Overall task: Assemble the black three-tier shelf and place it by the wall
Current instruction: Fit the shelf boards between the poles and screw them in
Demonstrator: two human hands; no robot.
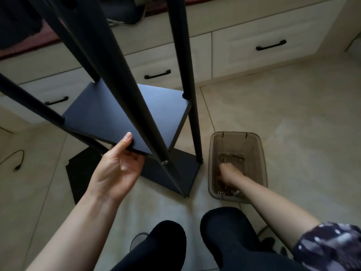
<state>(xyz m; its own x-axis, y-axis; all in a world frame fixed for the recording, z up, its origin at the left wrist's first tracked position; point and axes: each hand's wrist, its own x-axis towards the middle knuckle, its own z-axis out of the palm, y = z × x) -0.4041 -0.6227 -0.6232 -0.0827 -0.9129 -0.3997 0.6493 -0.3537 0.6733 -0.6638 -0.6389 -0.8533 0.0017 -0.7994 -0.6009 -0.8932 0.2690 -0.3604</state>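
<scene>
Shelf [125,114] is standing on the tiled floor [293,114] before cream drawers [263,45], its black poles [181,55] running up out of view, so the top tier is cut off. Left hand [117,165] is gripping the middle board's near edge, thumb on top, fingers curling underneath. Right hand [226,171] is reaching down into a brown bin [214,153] just right of the shelf, among small metal screws [226,192]; its fingers are hidden and blurred, so I cannot tell whether they are pinching anything. Dark-trousered knees [224,231] are showing below.
</scene>
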